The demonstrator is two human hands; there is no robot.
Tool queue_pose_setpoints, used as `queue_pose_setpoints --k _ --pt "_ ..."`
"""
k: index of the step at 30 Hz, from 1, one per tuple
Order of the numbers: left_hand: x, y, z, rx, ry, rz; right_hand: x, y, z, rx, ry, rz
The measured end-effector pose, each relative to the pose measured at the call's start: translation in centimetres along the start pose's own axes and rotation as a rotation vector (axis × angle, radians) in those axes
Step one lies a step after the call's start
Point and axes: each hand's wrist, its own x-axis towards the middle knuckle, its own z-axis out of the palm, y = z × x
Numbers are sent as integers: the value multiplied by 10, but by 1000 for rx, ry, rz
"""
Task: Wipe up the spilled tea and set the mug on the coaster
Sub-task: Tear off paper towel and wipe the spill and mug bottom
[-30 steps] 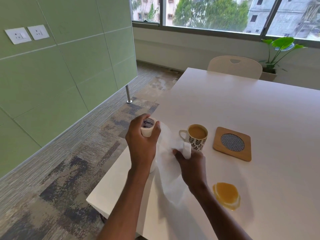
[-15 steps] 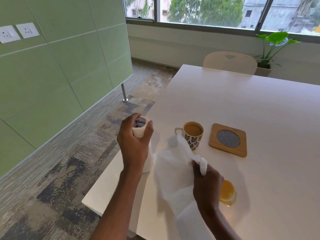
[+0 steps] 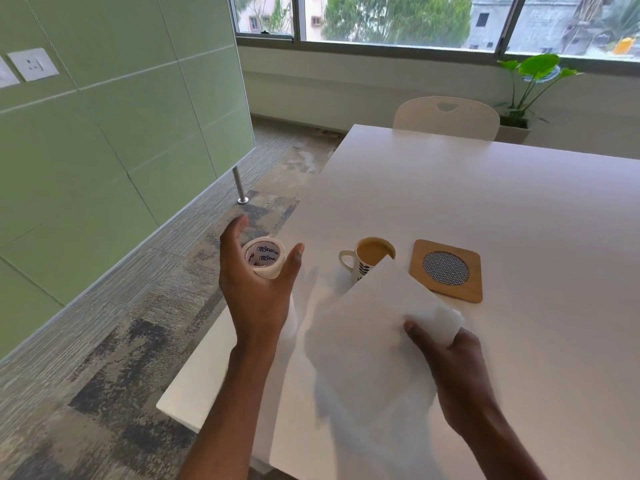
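Holding the sheet: right hand (image 3: 450,351) pinches a bunched corner of the paper towel sheet (image 3: 374,327), fingers curled tight. The rest hangs loose over the table (image 3: 519,202), ready for wiping, I'd say.
Left hand (image 3: 256,292): fingers spread wide about the top of the towel roll (image 3: 265,259), clasping nothing; whether they touch it I can't make out.
Mug (image 3: 372,252): upright, full of tea, just beside the coaster (image 3: 446,270), not on it.
Spilled tea: not in sight, perhaps behind the sheet.
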Motion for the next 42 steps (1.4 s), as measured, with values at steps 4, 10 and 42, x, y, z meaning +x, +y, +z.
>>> queue_pose_setpoints --k 4,10,42 --pt "1 4 -2 -26 1 12 1 -5 -4 60 -20 2" --pt "-19 34 -16 177 190 436 -1 -13 -10 141 6 39" --pt "-92 1 64 -401 -1228 -361 -12 -17 -154 -356 -187 -179"
